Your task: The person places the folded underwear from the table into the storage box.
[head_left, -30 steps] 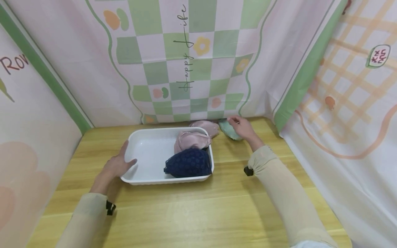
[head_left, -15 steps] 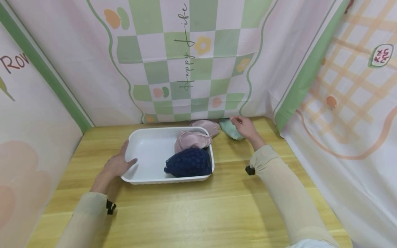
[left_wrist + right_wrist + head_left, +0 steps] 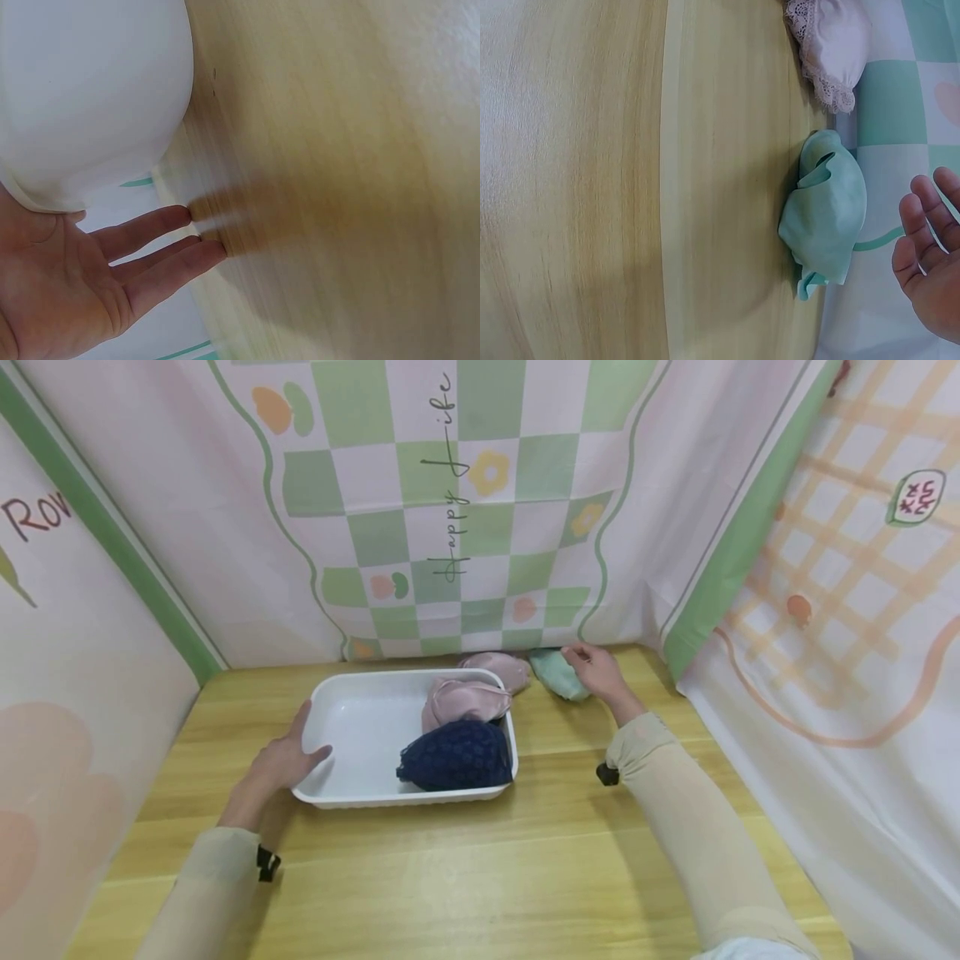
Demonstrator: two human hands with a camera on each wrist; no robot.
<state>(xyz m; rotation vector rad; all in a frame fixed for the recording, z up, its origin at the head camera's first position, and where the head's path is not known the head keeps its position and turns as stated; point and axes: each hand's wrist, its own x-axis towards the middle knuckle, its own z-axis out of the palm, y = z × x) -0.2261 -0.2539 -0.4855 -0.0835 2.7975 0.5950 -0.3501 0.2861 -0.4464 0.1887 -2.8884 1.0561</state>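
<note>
My left hand point(image 3: 281, 762) rests at the left end of a white tray point(image 3: 405, 797), thumb over the rim. In the left wrist view its other fingers point(image 3: 176, 266) reach down straight beside the tray, tips at the table. My right hand point(image 3: 598, 672) holds nothing and hovers beside a folded mint-green bra point(image 3: 558, 675) at the table's back edge. The right wrist view shows its fingers loosely bent, apart from the green bra point(image 3: 826, 214). Inside the tray's right end lie a folded pink bra point(image 3: 465, 700) and a navy patterned one point(image 3: 457, 756).
Another folded pink bra point(image 3: 498, 670), lace-trimmed in the right wrist view, lies behind the tray, partly hidden by its rim. A checked cloth curtain point(image 3: 465, 527) hangs along the table's back edge. More cloth point(image 3: 862, 610) hangs at the right side of the wooden table point(image 3: 465, 877).
My right hand has shifted slightly right, uncovering more of the green bra. The left hand, the tray and the bras stay where they were.
</note>
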